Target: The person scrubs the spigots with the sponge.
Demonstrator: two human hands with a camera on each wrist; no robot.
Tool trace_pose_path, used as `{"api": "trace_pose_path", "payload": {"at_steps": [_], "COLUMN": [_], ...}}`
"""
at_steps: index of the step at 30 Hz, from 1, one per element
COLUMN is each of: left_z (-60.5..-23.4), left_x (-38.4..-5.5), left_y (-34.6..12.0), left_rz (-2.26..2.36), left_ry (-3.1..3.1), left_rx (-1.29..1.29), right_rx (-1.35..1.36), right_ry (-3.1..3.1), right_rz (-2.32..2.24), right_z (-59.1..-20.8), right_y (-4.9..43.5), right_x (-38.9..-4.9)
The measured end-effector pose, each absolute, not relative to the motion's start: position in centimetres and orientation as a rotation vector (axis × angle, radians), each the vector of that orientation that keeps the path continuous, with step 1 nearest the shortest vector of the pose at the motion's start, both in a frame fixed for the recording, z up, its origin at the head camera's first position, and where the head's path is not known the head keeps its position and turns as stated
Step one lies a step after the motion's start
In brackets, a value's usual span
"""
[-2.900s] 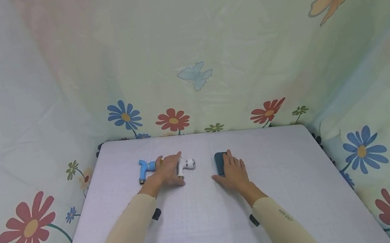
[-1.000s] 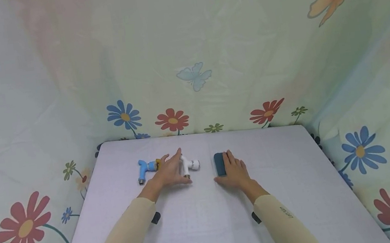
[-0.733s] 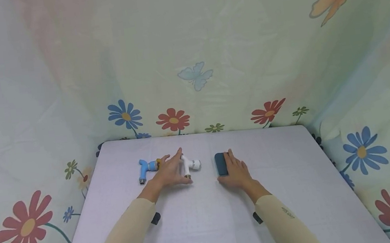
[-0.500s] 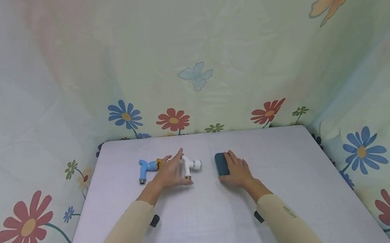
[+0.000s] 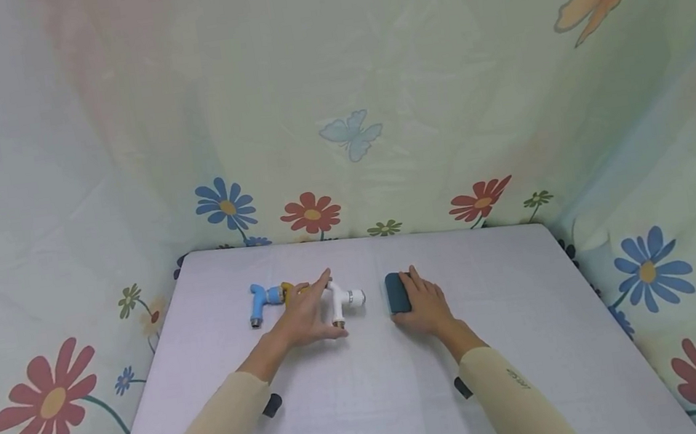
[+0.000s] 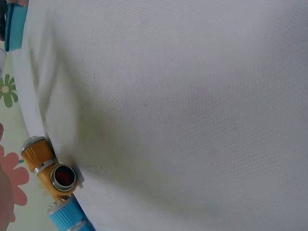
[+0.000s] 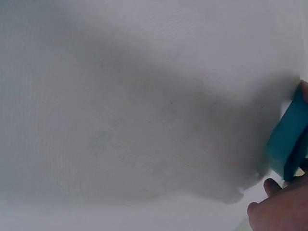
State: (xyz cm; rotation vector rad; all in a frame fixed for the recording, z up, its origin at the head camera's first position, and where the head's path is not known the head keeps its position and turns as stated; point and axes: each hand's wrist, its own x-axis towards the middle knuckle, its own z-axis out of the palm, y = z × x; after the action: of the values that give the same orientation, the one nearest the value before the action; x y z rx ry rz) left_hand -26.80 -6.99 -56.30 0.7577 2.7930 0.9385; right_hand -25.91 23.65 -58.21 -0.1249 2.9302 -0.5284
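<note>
In the head view my left hand point(image 5: 305, 316) pinches a white tap point(image 5: 338, 300) lengthwise, forefinger at its far end and thumb at the threaded near end. Just behind that hand lie a yellow tap point(image 6: 50, 175), partly hidden in the head view, and a blue tap point(image 5: 259, 303), end to end. The left wrist view shows the white tap nowhere. My right hand point(image 5: 426, 306) grips a dark teal block with rounded corners point(image 5: 397, 293) from its right side. In the right wrist view, fingers hold the teal block point(image 7: 286, 139) at both ends.
A white-covered table point(image 5: 373, 404) lies under both hands. Behind it hangs a pale curtain point(image 5: 253, 97) printed with flowers and butterflies, which also runs down both sides.
My left hand has shifted slightly right and nearer with the white tap, so more of the yellow tap shows. My right hand has slid right, from over the teal block to its side.
</note>
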Motion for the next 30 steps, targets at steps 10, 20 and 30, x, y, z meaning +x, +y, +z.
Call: {"api": "trace_pose_path", "payload": {"at_steps": [10,20,30], "left_z": [-55.9,-56.2,-55.8], "left_x": [-26.2,-25.5,-25.4], "left_y": [-7.4,-8.1,-8.0], "left_rz": [0.990,1.027,1.053], "left_ry": [2.772,2.776,2.768], "left_rx": [0.766,0.781,0.757], "right_rx": [-0.153,-0.208,-0.168], "right_ry": [2.951,2.981,3.082], "right_rz": [-0.561,-0.527,-0.746], "right_z": [-57.9,-57.6,-56.8], "right_y": [23.4,23.5,21.8], "right_x": [-25.7,-25.4,-25.5]}}
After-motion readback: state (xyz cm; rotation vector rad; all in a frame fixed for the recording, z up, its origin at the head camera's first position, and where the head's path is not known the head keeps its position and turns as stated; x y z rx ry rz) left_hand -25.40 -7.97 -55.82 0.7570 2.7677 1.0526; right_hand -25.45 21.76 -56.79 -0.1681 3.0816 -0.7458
